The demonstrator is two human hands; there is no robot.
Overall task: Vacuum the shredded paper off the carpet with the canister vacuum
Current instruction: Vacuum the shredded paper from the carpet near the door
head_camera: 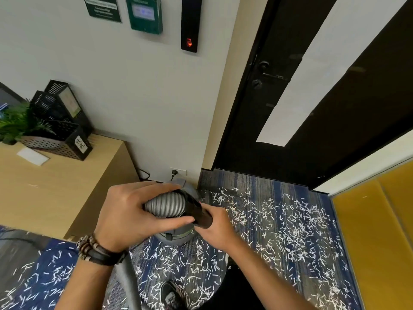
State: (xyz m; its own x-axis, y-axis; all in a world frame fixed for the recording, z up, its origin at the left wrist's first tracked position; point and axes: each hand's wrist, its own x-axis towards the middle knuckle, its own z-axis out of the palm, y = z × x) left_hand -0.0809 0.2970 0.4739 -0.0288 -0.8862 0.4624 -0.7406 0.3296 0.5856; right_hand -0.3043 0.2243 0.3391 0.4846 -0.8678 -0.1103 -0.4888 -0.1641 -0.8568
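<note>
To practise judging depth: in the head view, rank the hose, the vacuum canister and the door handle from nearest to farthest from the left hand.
1. hose, gripped in the left hand
2. vacuum canister, on the carpet just below that hand
3. door handle, upper right, on the door

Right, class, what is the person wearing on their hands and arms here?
No sleeves or gloves show; both forearms are bare. The left hand has bracelets at its wrist: brown and pale beads beside dark bands. The right hand wears nothing visible.

White wall (134,86), black door (257,130), wooden cabinet (55,186) at left — blue striped carpet (279,184), yellow panel (368,231) at right.
</note>
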